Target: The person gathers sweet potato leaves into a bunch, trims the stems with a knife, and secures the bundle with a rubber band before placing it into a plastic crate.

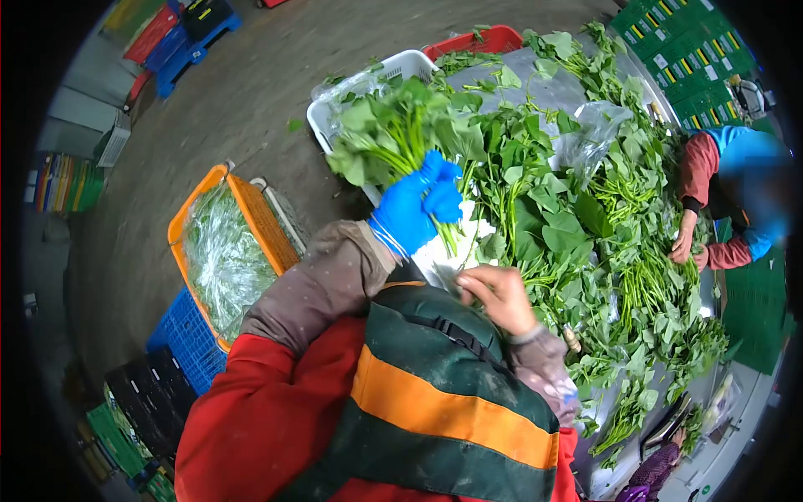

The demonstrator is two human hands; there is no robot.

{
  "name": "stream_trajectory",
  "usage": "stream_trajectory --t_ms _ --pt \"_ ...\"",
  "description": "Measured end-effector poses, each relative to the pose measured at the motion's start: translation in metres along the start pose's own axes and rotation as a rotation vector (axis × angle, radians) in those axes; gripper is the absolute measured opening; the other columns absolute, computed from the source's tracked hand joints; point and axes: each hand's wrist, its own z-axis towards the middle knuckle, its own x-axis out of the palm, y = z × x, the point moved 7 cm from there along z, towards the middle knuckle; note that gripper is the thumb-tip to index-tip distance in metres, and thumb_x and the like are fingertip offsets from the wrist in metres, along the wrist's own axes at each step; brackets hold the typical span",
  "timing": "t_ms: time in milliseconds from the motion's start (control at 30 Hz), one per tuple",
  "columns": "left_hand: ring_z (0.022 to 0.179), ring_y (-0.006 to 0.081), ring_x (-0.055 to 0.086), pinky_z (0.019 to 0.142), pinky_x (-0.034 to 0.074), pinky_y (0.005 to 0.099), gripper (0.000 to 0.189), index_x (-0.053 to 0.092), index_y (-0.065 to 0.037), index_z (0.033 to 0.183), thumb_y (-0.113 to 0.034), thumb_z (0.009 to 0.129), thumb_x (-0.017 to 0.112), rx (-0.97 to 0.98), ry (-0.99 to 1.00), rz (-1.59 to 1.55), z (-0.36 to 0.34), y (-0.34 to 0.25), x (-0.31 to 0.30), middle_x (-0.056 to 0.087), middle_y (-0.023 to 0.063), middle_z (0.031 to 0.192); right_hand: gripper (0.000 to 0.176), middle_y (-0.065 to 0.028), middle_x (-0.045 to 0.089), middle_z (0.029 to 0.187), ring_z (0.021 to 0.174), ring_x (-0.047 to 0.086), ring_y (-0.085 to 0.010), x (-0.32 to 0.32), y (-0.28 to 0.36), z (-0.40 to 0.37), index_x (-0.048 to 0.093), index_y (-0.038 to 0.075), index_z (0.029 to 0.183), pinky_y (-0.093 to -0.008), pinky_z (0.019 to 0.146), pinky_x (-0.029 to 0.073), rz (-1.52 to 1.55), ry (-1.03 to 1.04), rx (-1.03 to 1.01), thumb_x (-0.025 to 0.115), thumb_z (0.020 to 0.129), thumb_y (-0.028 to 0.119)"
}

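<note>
My left hand [418, 203], in a blue glove, is wrapped round a bunch of leafy green stems [400, 134]. The leaves fan out up and to the left, while the cut stem ends [450, 238] poke out below the fist. Bare, my right hand [499, 294] is just below those ends with its fingers pinched together. Whatever lies between those fingers is too blurred to name. Under the stems is a white surface [435, 263] at the table's near edge. Loose leafy greens [552, 226] spread over the metal table [535, 79] to the right of both hands.
A white basket [318, 125] and a red crate [502, 38] stand at the table's far left. On my left, an orange crate [272, 222] holds plastic-wrapped greens above a blue crate [180, 335]. Across the table, a co-worker's hands [686, 243] touch the greens. Green crates [677, 50] are stacked behind.
</note>
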Motion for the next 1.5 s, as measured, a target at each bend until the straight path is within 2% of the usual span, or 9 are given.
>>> stream_trajectory --t_ms 67,200,333,433,567,667,800,1167,1500 --pt "0.049 0.0086 0.029 0.05 0.027 0.0244 0.031 0.051 -0.006 0.087 -0.036 0.091 0.044 0.202 -0.077 0.016 0.001 -0.037 -0.013 0.029 -0.0034 0.052 0.01 -0.0094 0.064 0.07 0.059 0.062 -0.0241 -0.026 0.006 -0.025 0.067 0.006 0.084 -0.0302 0.056 0.049 -0.294 0.075 -0.23 0.064 0.077 0.012" --pt "0.049 0.008 0.03 0.051 0.028 0.024 0.031 0.051 -0.004 0.102 -0.033 0.091 0.046 0.213 -0.097 -0.026 -0.003 -0.054 -0.033 0.029 -0.0037 0.052 0.032 -0.0094 0.066 0.079 0.071 0.063 -0.0269 -0.093 -0.034 -0.061 0.064 0.009 0.096 -0.034 0.066 0.049 -1.002 0.06 0.216 0.072 0.068 0.022" --pt "0.049 0.0081 0.029 0.051 0.027 0.0236 0.039 0.044 0.0 0.121 -0.026 0.091 0.047 0.047 -0.108 0.012 0.003 -0.003 -0.032 0.026 -0.0042 0.053 0.036 -0.0136 0.064 0.084 0.075 0.062 -0.029 -0.103 -0.062 -0.007 0.062 0.005 0.095 -0.0376 0.067 0.048 -0.361 -0.428 0.34 0.071 0.071 0.03" --pt "0.053 0.0096 0.034 0.054 0.032 0.024 0.039 0.043 -0.001 0.123 -0.02 0.09 0.049 -0.025 -0.109 0.009 0.004 0.022 -0.035 0.032 -0.0027 0.057 0.027 -0.0146 0.064 0.081 0.063 0.06 -0.0208 -0.07 -0.086 0.02 0.062 0.002 0.095 -0.0313 0.061 0.048 -0.964 -0.374 0.144 0.065 0.079 0.023" --pt "0.059 0.011 0.04 0.058 0.036 0.0246 0.04 0.044 -0.002 0.123 -0.019 0.088 0.05 -0.007 -0.154 0.098 0.001 0.022 -0.048 0.037 -0.0015 0.061 0.024 -0.0061 0.064 0.082 0.064 0.057 -0.0096 -0.114 -0.06 -0.013 0.06 0.0 0.104 -0.0231 0.057 0.048 0.234 -0.669 0.173 0.06 0.084 0.013" --pt "0.064 0.0116 0.043 0.061 0.038 0.0256 0.039 0.046 -0.001 0.121 -0.014 0.085 0.054 -0.026 -0.219 0.133 0.002 0.027 -0.042 0.042 0.0001 0.064 0.018 -0.0064 0.063 0.081 0.064 0.056 -0.008 -0.137 -0.005 -0.059 0.061 -0.002 0.1 -0.0198 0.054 0.045 0.086 -1.071 -0.114 0.056 0.086 0.008" --pt "0.067 0.0102 0.052 0.059 0.044 0.0245 0.031 0.055 -0.004 0.112 -0.006 0.081 0.06 -0.09 -0.208 0.099 0.004 0.053 -0.03 0.058 0.0014 0.093 0.008 -0.0052 0.058 0.075 0.057 0.049 -0.0119 -0.118 0.006 -0.045 0.06 -0.001 0.089 -0.0228 0.051 0.038 -0.176 -0.822 -0.092 0.057 0.083 0.004" --pt "0.092 0.0115 0.056 0.077 0.045 0.0242 0.029 0.057 -0.003 0.113 -0.018 0.088 0.054 -0.198 -0.179 0.54 -0.001 0.068 -0.016 0.059 0.0032 0.106 0.017 -0.01 0.052 0.075 0.059 0.055 -0.0297 -0.027 0.027 -0.013 0.058 0.006 0.089 -0.0371 0.05 0.043 -0.668 -0.468 -0.154 0.065 0.076 0.015" --pt "0.087 0.0195 0.057 0.078 0.048 0.0331 0.029 0.053 -0.001 0.111 -0.017 0.087 0.053 -0.03 -0.151 0.121 -0.001 0.027 -0.026 0.059 0.009 0.096 0.009 -0.0123 0.055 0.059 0.058 0.057 -0.0301 -0.013 0.001 -0.016 0.058 0.005 0.066 -0.0392 0.054 0.046 -0.842 -0.065 -0.091 0.058 0.071 0.012"
